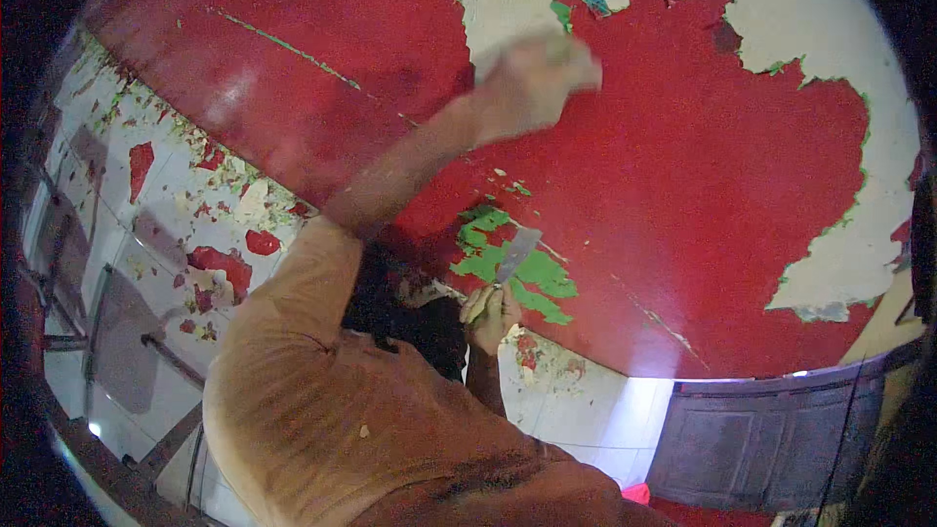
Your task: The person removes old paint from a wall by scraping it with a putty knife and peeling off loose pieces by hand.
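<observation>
My right hand [492,316] grips a putty knife [518,256] by its handle, the flat metal blade angled up. Behind the blade, a red-painted wall [695,183] has a patch of exposed green paint [545,272]. I cannot tell whether the blade touches it. My left arm stretches up across the red paint. At its end my left hand [538,84] is blurred by movement, near the ragged edge of a bare cream patch [505,15]. Something pale shows at its fingers; whether it is held is unclear.
Red and cream paint flakes [219,263] litter the pale tiled floor [161,227] along the wall's foot. Dark furniture legs [95,337] stand at the left. A dark panelled wooden door [761,439] is at the lower right. Another large cream patch [820,7] spreads over the upper right wall.
</observation>
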Demonstrator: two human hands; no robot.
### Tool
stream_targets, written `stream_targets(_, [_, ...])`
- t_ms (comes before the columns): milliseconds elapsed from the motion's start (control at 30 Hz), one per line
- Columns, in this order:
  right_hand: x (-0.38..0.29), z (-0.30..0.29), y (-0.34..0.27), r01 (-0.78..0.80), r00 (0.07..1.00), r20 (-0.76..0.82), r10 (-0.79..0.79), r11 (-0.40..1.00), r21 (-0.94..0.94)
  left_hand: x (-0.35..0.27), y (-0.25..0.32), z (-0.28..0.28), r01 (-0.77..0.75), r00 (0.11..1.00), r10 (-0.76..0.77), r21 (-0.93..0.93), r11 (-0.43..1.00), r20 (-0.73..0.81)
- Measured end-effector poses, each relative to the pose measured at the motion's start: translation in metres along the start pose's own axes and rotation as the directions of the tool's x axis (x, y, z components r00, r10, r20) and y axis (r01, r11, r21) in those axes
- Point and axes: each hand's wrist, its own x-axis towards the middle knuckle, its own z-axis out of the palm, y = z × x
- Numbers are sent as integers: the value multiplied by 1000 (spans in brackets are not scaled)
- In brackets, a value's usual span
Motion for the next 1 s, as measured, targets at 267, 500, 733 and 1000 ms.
stream_targets(267, [43,93,-54,-1,994,111,20,984,-177,-122,76,-60,905,424,-585,-322,277,691])
stream_targets(500, [98,91,-10,112,994,69,-88,832,-543,-132,50,-39,979,7,-721,-151,-136,693])
stream_targets(733, [115,123,-9,519,836,163,-524,656,-549,-76,47,-46,993,-83,-763,-15,-121,641])
stream_targets(1000, [108,122,-7,379,914,41,-404,814,-441,-71,50,-52,993,-55,-761,118,29,646])
